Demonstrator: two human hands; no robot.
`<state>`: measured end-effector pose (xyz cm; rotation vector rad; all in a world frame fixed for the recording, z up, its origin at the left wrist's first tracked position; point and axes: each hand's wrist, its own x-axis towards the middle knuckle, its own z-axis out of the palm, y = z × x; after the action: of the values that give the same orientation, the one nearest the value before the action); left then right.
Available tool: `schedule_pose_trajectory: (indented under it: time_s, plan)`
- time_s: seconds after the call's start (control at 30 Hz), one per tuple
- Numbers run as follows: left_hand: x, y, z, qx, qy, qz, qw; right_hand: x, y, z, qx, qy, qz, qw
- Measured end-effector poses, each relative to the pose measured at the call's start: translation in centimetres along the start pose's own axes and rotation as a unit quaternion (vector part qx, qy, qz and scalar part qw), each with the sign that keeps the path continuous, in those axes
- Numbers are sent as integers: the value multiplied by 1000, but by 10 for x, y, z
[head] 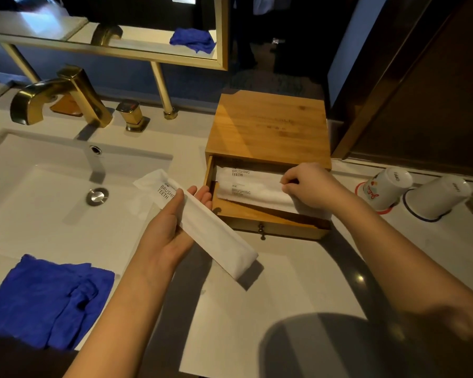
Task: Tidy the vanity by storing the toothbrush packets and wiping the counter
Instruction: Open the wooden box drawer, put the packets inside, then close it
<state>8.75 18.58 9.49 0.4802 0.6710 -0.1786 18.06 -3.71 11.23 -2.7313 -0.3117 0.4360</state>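
Looking down from the head camera, a small bamboo drawer box [268, 124] stands on the pale vanity counter [284, 282], its drawer pulled open with two white toothbrush packets [246, 184] already inside. The right hand [309, 185] pinches those packets with fingers nearly closed. Left of the box, the left hand [172, 225] lies half open, thumb pressing a third long white packet [205, 222]. Wiping seems not begun: a folded blue cloth [49, 298] lies far left of the box.
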Motion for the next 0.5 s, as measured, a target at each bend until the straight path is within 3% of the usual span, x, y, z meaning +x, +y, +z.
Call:
schedule_pose_trajectory:
  time_s: [0.17, 0.3, 0.5]
  plan:
    - [-1, 0, -1, 0, 3, 0, 1000, 23, 0, 16, -20, 4, 11, 1000]
    - [-1, 1, -2, 8, -1, 3, 1000, 27, 6, 38, -29, 79, 53, 995]
    - [0, -1, -1, 9, 5, -7, 1000, 28, 15, 56, -48, 189, 26, 980]
